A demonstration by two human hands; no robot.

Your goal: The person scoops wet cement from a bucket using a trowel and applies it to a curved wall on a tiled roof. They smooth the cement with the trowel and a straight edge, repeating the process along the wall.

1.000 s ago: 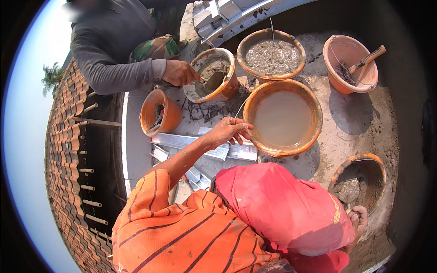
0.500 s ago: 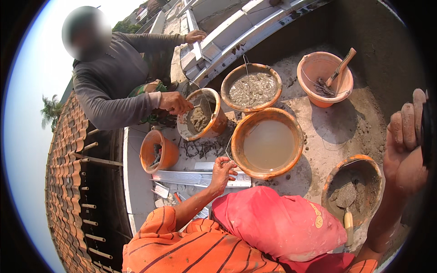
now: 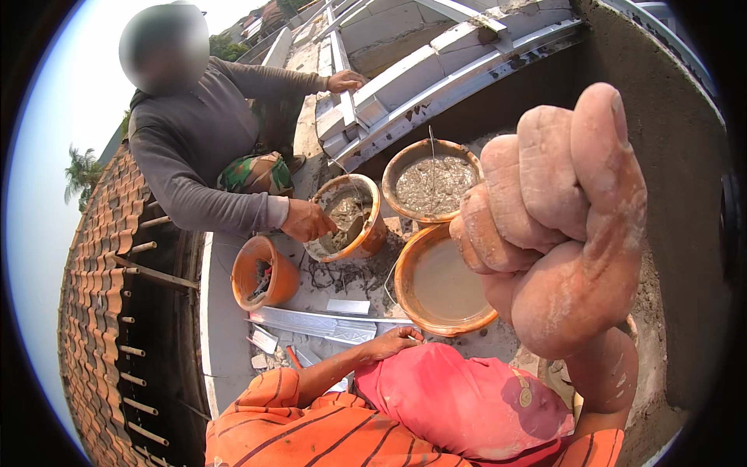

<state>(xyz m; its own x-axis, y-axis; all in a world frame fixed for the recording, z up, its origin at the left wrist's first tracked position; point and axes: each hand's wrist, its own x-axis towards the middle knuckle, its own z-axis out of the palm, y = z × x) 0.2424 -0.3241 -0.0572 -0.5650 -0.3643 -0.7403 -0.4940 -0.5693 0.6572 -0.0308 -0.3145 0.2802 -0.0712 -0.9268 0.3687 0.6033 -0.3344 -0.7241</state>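
My right hand [image 3: 556, 226] is raised close in front of me, its fingers curled into a fist and dusted with dried mortar. No object shows in it. My left hand [image 3: 394, 342] rests on my pink-clothed knee [image 3: 436, 370], fingers loosely stretched and holding nothing visible. Just beyond it stands an orange bucket of cloudy water [image 3: 402, 289], its right side hidden by my right hand. Behind that is a bucket of wet mortar [image 3: 390, 191] with a raised wire handle. Below my right wrist, another bucket [image 3: 551, 372] is mostly covered by my arm.
A co-worker's hand [image 3: 308, 221] works at a mortar bucket [image 3: 375, 240] on the left. A smaller orange bucket [image 3: 285, 278] with tools stands nearer. Metal strips [image 3: 311, 323] lie on the ledge, beside a tiled roof [image 3: 89, 335]. A wall [image 3: 677, 171] rises at right.
My right hand has swung from the right edge inward and curled into a fist. My left hand has left the water bucket's rim and handle and dropped back to my knee.
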